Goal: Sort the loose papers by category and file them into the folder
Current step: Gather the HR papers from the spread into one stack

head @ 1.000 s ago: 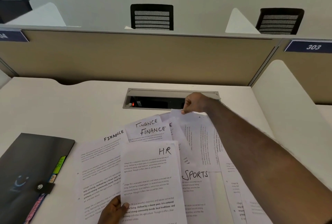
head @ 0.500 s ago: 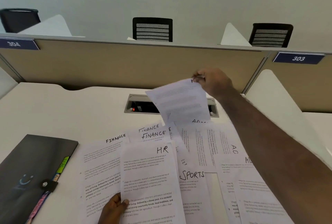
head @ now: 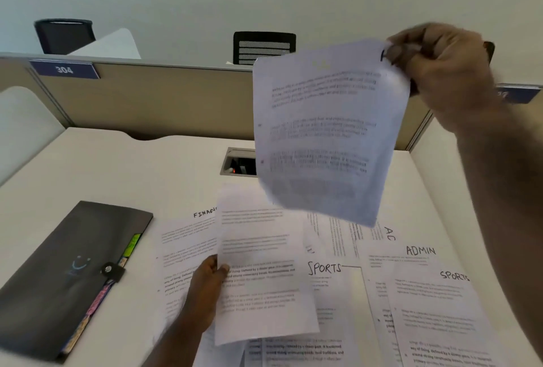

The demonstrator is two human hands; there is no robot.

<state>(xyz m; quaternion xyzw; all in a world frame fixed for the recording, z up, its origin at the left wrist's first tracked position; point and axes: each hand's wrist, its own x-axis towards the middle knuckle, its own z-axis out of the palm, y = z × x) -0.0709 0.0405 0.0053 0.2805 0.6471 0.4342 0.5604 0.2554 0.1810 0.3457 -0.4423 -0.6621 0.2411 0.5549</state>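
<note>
While the folder (head: 67, 275) lies closed, its strap buttoned, well to the left of your left-hand fingers, nothing appears filed in it yet, though coloured tab edges show along its right side. Your left hand (head: 205, 293) pinches one printed sheet (head: 261, 263) by its left edge, thumb on top and fingers beneath, lifting it slightly over the spread of loose papers (head: 382, 293) on the desk (head: 117, 169). Just beyond those fingers a FINANCE sheet (head: 188, 246) lies partly covered; to their right, headings reading SPORTS, ADMIN and SPORTS again show that the categories remain mixed. Farther right and higher, your right hand (head: 440, 72) grips a second sheet (head: 323, 131) by its top right corner, the fingers curled round it, so that the page hangs clear of the desk below them; its heading is blurred and cannot be read. Judged from this layout, sorting has barely begun: no separate piles are visible, and every grouping and the filing itself remain to be done.
</note>
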